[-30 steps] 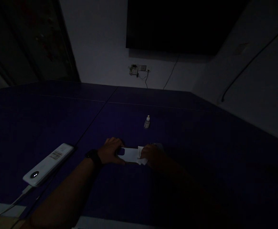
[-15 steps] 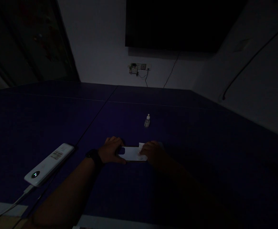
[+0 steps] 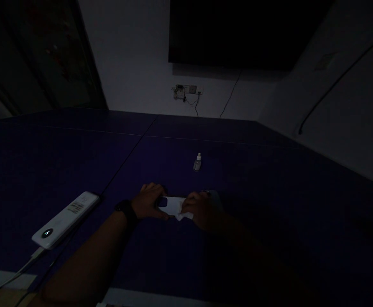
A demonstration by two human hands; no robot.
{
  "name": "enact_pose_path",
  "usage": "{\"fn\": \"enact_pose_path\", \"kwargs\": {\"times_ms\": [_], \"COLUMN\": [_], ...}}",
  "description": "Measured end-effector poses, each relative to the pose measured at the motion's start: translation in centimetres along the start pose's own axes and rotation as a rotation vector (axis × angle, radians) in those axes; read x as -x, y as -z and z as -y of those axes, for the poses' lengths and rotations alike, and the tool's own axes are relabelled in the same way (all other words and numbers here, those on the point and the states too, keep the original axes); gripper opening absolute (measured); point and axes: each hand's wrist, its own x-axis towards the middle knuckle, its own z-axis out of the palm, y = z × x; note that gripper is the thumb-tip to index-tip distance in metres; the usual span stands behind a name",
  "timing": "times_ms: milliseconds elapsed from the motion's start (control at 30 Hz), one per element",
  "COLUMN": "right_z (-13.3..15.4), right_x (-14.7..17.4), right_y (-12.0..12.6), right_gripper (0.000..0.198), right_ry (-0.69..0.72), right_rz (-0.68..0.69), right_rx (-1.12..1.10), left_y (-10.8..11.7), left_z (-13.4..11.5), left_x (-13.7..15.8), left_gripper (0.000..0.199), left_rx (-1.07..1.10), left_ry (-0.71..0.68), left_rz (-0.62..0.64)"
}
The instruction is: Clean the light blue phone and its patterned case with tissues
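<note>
A pale phone case (image 3: 173,206) with a dark camera cutout lies flat on the dark blue table. My left hand (image 3: 148,201), with a black watch on its wrist, grips the case's left end between thumb and fingers. My right hand (image 3: 201,209) is closed on a white tissue (image 3: 184,216), pressed against the right part of the case. Partly hidden behind my right hand lies a flat phone-like object (image 3: 217,199). A small clear bottle with a white dropper cap (image 3: 197,163) stands beyond the hands.
A white power bank (image 3: 66,220) with a lit round display lies at the left, a white cable (image 3: 16,273) plugged into it. Along the far wall are sockets (image 3: 188,90) with cords and a large dark screen (image 3: 237,34). The room is very dim.
My right hand has moved a little left and toward me with the tissue, which now hangs over the case's near edge. My left hand keeps its grip in the same place.
</note>
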Motion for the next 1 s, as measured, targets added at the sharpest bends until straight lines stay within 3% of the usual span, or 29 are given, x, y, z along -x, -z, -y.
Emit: {"fn": "enact_pose_path", "kwargs": {"times_ms": [200, 467, 700, 1000], "right_z": [-0.8, 0.9, -0.4, 3.7], "right_x": [1.0, -1.0, 0.2, -1.8], "right_y": [1.3, -0.9, 0.1, -1.0], "right_gripper": [0.018, 0.047, 0.016, 0.035], "right_ry": [-0.028, 0.055, -0.051, -0.010], "right_rz": [-0.016, -0.051, -0.049, -0.065], "right_rx": [-0.009, -0.105, -0.019, -0.091], "left_y": [0.1, 0.0, 0.1, 0.0], "left_z": [-0.1, -0.2, -0.1, -0.4], "left_x": [0.0, 0.0, 0.0, 0.1], "left_gripper": [0.064, 0.068, 0.065, 0.064], "left_rx": [0.002, -0.008, -0.009, -0.021], "left_ry": [-0.001, 0.014, 0.005, 0.014], "left_rz": [0.004, 0.014, 0.011, -0.002]}}
